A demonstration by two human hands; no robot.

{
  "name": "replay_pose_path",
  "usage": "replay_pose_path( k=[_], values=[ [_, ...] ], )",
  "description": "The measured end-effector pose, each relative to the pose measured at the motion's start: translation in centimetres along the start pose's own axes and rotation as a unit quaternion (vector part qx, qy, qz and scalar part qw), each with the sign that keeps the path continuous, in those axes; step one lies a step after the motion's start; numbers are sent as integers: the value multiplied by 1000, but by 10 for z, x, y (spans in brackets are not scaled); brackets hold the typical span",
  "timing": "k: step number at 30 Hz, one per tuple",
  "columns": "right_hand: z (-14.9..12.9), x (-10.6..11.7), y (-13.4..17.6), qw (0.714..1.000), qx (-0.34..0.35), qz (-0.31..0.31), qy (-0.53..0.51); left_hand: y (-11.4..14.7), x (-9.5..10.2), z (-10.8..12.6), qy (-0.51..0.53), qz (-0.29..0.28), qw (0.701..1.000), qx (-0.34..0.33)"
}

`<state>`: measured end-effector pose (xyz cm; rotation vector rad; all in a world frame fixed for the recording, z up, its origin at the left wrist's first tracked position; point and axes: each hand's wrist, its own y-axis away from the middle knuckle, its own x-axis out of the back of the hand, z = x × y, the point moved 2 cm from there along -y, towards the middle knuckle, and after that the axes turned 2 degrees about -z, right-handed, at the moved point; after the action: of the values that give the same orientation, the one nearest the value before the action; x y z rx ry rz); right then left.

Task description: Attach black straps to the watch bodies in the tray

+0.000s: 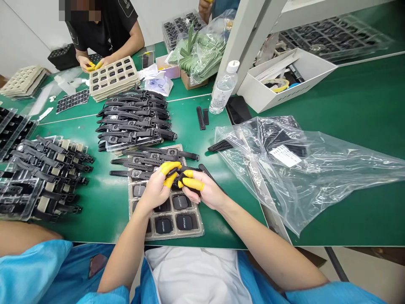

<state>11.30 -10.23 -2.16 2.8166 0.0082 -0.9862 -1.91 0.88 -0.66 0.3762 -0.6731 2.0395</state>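
My left hand (158, 185), with yellow finger cots, is closed on a black smartwatch (172, 172). Opposite it, my right hand (209, 191) pinches a black watch strap (190, 169) against the watch; the fingers hide where the two meet. Both hands are above a beige compartment tray (200, 230). In its nearer cells sit strapless black watch bodies (182, 202). Across its far rows lie watches with straps (155, 156). Another loose strap (207, 171) lies partly behind my right hand.
Strapped watches are stacked at the back (134, 116) and left (47, 173). To the right are a clear plastic bag (332, 169), water bottle (224, 88), phone (238, 110) and white box (284, 86). A co-worker's hands (93, 64) work across the table; someone's arm (25, 238) is at left.
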Motion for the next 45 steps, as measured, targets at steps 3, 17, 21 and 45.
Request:
replay_pose_path(
  k=[3,17,21,45],
  values=[
    [2,0,1,1000,-12,-17,11,0,-2,1,-24,-38,998,-48],
    [-2,-4,-1,994,-10,68,-89,0,-6,2,-59,-45,997,-30],
    [-3,-2,-1,993,-24,76,-83,1,-2,2,-49,-70,996,-21],
    [-10,6,7,980,-124,-53,148,-3,13,-3,280,355,878,159]
  ],
)
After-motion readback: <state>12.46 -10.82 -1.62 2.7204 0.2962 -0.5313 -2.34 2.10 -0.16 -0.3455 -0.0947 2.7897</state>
